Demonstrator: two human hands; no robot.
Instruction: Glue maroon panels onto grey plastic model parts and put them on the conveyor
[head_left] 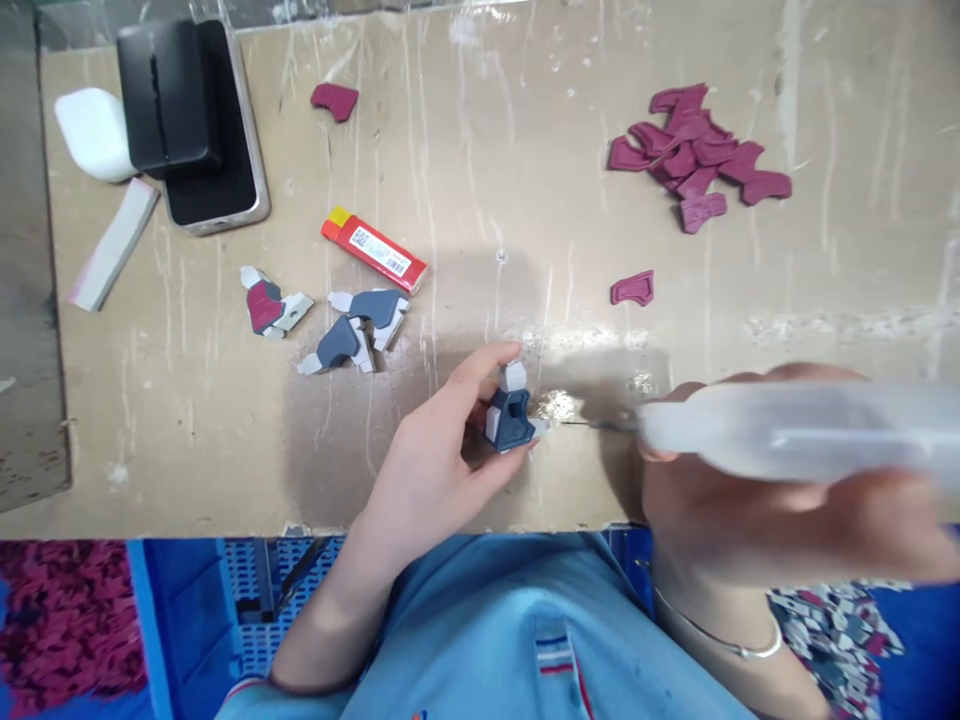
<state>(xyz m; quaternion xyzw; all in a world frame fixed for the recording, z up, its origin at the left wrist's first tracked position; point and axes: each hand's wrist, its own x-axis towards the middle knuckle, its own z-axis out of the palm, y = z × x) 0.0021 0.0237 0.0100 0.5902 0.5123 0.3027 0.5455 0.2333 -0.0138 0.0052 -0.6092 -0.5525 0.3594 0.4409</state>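
Observation:
Between the thumb and fingers of my left hand [442, 455] is a small dark-blue plastic part [513, 422] with white ends, its hollow side facing up. My right hand [780, 510] is wrapped round a translucent squeeze bottle [795, 425] that lies sideways in the grip. Its thin needle tip points left and reaches close to the part's right white end; whether they touch I cannot tell. Left of my left hand lie two grey-and-white parts, one [379, 308] behind the other [339, 342], and a maroon-and-white part [266, 303]. A single maroon piece [633, 289] lies beyond the bottle.
A pile of maroon pieces [694, 150] is at the back right, another maroon piece [335, 101] at the back left. A red lighter-like packet [375, 250], a phone [251, 160], a black case [165, 100] and a white case [94, 135] lie left. Blue bins [187, 620] stand below the table edge.

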